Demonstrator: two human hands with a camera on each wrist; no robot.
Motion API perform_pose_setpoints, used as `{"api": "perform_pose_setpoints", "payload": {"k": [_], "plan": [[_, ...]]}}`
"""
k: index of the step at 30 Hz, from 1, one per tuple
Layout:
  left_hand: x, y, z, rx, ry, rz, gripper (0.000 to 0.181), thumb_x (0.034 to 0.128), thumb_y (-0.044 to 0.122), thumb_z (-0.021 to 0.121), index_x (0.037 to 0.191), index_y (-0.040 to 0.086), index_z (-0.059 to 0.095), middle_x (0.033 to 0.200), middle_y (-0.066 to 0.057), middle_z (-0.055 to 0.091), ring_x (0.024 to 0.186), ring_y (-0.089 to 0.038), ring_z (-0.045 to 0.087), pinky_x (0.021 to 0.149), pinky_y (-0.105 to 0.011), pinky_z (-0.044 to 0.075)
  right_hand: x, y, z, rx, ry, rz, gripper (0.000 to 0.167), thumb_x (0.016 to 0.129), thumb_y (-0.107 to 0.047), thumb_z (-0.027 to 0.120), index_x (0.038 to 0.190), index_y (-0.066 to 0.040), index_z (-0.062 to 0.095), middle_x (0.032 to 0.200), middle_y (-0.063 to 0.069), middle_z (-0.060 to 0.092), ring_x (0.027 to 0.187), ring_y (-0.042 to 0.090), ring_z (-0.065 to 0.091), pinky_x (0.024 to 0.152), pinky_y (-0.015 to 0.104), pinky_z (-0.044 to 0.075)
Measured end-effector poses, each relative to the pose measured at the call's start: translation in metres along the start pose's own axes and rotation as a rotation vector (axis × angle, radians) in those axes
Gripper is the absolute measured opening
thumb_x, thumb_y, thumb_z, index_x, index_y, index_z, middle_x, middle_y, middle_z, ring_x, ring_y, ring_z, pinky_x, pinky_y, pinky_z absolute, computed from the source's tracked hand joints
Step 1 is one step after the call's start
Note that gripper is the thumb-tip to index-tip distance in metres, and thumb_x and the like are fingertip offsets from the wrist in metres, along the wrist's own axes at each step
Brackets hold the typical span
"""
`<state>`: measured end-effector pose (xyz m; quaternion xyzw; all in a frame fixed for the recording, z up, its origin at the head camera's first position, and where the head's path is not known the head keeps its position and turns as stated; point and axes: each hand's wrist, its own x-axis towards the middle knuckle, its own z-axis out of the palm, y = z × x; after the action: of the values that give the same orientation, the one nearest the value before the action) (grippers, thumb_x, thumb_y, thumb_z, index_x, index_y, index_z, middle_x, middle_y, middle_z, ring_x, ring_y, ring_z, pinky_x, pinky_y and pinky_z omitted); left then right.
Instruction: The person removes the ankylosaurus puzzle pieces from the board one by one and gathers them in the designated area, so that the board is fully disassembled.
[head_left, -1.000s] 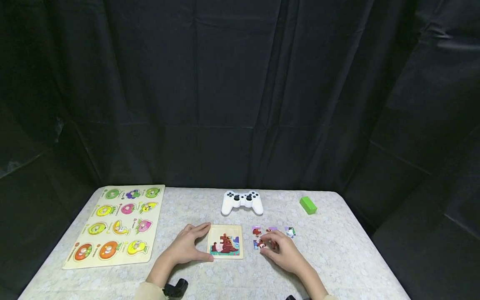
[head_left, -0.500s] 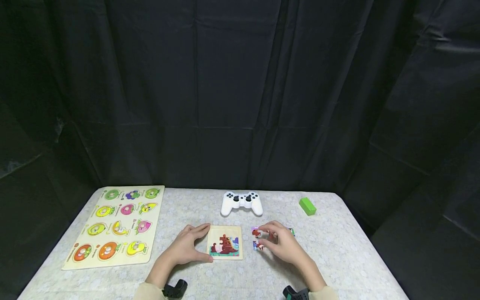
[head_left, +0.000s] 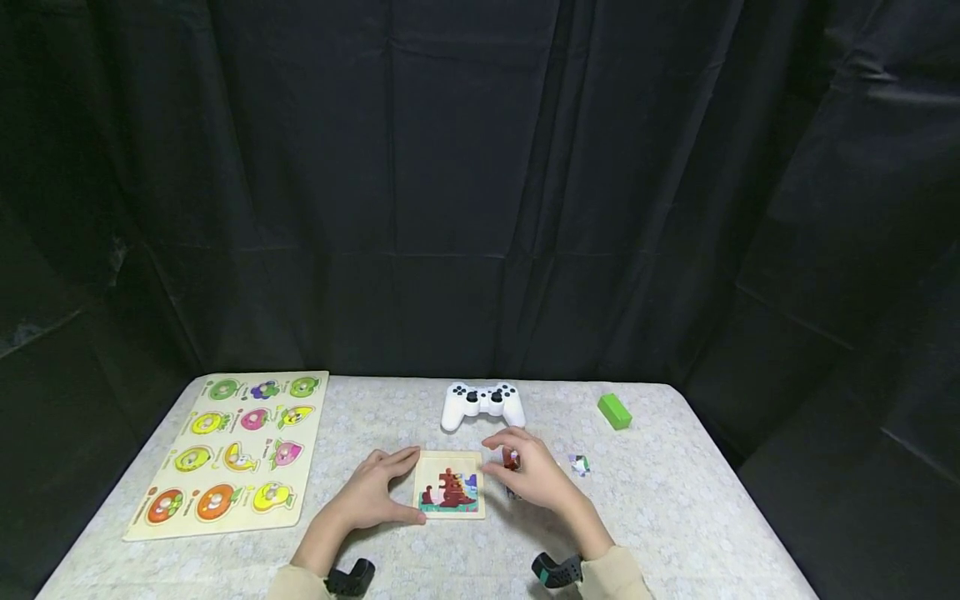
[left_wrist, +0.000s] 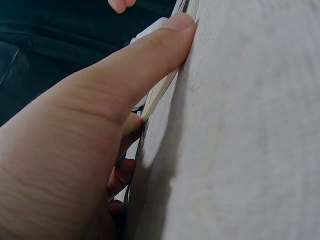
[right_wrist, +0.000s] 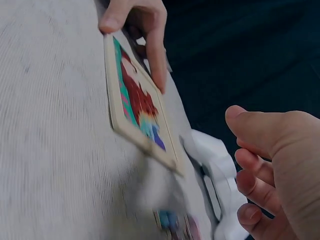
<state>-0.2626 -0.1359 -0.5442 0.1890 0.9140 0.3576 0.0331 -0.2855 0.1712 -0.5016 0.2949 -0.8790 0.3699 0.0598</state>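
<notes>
In the head view, my left hand (head_left: 367, 492) grips the tray (head_left: 459, 461), about midway between the tabletop (head_left: 697, 533)'s left and right edges; my right hand (head_left: 534, 473) hovers, thumb and fingers apart, beside loose pieces (head_left: 580, 465). The controller (head_left: 483, 406) lies toward the far edge. Left wrist view: my left thumb presses the tray's side. Right wrist view: my right fingers curve loosely.
</notes>
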Motion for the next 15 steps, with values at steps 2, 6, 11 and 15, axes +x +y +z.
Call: {"api": "perform_pose_setpoints", "payload": {"k": [2, 6, 11, 15], "plan": [[0.000, -0.001, 0.000, 0.004, 0.000, -0.004, 0.110, 0.0660, 0.057, 0.097, 0.157, 0.011, 0.054, 0.162, -0.003, 0.051, 0.107, -0.014, 0.047, 0.103, -0.051, 0.045, 0.005, -0.004, 0.005, 0.009, -0.010, -0.023, 0.029, 0.094, -0.013, 0.081, 0.120, 0.000, 0.075, 0.112, 0.012, 0.070, 0.078, 0.015, 0.058, 0.066, 0.025, 0.050], [0.001, -0.002, -0.001, 0.000, -0.001, -0.001, 0.109, 0.0668, 0.057, 0.097, 0.157, 0.012, 0.054, 0.163, -0.003, 0.051, 0.110, -0.015, 0.047, 0.104, -0.053, 0.045, 0.012, -0.009, 0.016, 0.012, -0.021, -0.064, 0.030, 0.094, -0.014, 0.081, 0.119, 0.001, 0.075, 0.111, 0.013, 0.071, 0.081, 0.011, 0.058, 0.068, 0.024, 0.051], [0.002, -0.002, 0.000, -0.003, -0.007, 0.014, 0.109, 0.0677, 0.059, 0.095, 0.157, 0.011, 0.054, 0.162, -0.003, 0.052, 0.106, -0.014, 0.047, 0.101, -0.051, 0.046, 0.018, -0.015, 0.027, 0.014, -0.078, -0.038, 0.029, 0.096, -0.015, 0.080, 0.122, -0.002, 0.075, 0.112, 0.010, 0.071, 0.084, 0.010, 0.059, 0.070, 0.023, 0.051], [0.001, -0.002, -0.001, 0.018, -0.001, 0.014, 0.109, 0.0674, 0.060, 0.095, 0.157, 0.011, 0.054, 0.162, -0.002, 0.052, 0.103, -0.012, 0.046, 0.098, -0.047, 0.047, 0.023, -0.021, 0.035, 0.012, -0.138, -0.013, 0.030, 0.097, -0.016, 0.079, 0.123, -0.003, 0.074, 0.114, 0.009, 0.070, 0.089, 0.014, 0.062, 0.074, 0.025, 0.051]]}}
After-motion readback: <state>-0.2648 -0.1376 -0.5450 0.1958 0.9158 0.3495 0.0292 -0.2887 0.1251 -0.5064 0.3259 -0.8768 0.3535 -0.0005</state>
